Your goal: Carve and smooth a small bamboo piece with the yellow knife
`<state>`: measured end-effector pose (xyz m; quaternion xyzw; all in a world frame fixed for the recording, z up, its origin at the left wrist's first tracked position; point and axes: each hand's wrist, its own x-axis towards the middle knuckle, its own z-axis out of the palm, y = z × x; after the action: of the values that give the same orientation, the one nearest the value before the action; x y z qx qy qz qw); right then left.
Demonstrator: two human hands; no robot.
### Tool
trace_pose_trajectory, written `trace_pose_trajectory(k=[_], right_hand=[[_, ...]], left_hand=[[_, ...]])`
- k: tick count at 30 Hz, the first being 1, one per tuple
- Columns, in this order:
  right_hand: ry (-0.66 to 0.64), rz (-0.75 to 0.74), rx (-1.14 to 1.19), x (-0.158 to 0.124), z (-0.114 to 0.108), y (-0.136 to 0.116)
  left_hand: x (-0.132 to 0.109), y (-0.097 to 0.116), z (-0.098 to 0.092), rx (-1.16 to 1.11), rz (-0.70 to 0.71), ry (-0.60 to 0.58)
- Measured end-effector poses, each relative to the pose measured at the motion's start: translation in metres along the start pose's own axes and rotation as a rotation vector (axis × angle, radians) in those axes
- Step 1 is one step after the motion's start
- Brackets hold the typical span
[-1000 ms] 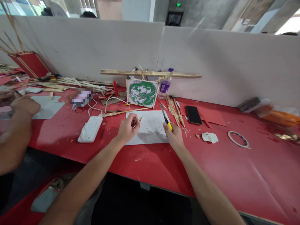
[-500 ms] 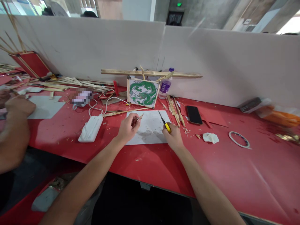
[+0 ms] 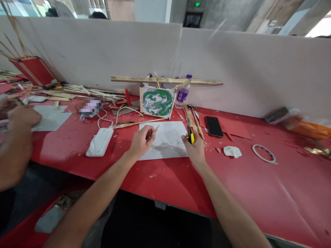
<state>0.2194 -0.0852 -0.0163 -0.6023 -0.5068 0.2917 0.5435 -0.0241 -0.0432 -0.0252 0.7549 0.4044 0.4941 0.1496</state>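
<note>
My left hand (image 3: 142,140) is closed in a pinch on a short, thin bamboo strip (image 3: 156,128) whose tip points up and to the right. Below both hands lies a white sheet of paper (image 3: 169,137) with small shavings and smudges on it. At the paper's right edge my right hand (image 3: 196,148) grips a yellow and black utility knife (image 3: 191,136), its blade upward and away from the bamboo strip. Behind the paper stands a framed panel (image 3: 157,102) with a green dragon picture.
Bamboo sticks (image 3: 196,122) and a black phone (image 3: 214,126) lie right of the paper. Further right are a crumpled tissue (image 3: 232,151) and a tape roll (image 3: 263,153). A white power strip (image 3: 100,142) sits left. Another person's hands (image 3: 23,115) work at far left.
My right hand has moved right with the knife, off the paper's corner, and the knife has turned more upright. My left hand stays nearly in place with the bamboo strip.
</note>
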Motion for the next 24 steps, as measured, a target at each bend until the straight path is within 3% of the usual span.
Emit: trace_pose_trajectory(k=[7, 12, 18, 24], right_hand=[[-0.071, 0.095, 0.352, -0.003, -0.004, -0.007], [-0.094, 0.095, 0.406, 0.000, -0.008, -0.007], [-0.141, 0.037, 0.144, -0.005, -0.002, -0.004], [-0.201, -0.111, -0.230, -0.017, 0.005, -0.013]], left_hand=[[-0.001, -0.001, 0.001, 0.005, -0.008, -0.010], [-0.001, -0.001, 0.001, 0.014, 0.000, 0.001], [0.000, 0.001, 0.000, 0.066, 0.122, 0.009], [-0.004, 0.005, -0.003, 0.236, 0.465, 0.087]])
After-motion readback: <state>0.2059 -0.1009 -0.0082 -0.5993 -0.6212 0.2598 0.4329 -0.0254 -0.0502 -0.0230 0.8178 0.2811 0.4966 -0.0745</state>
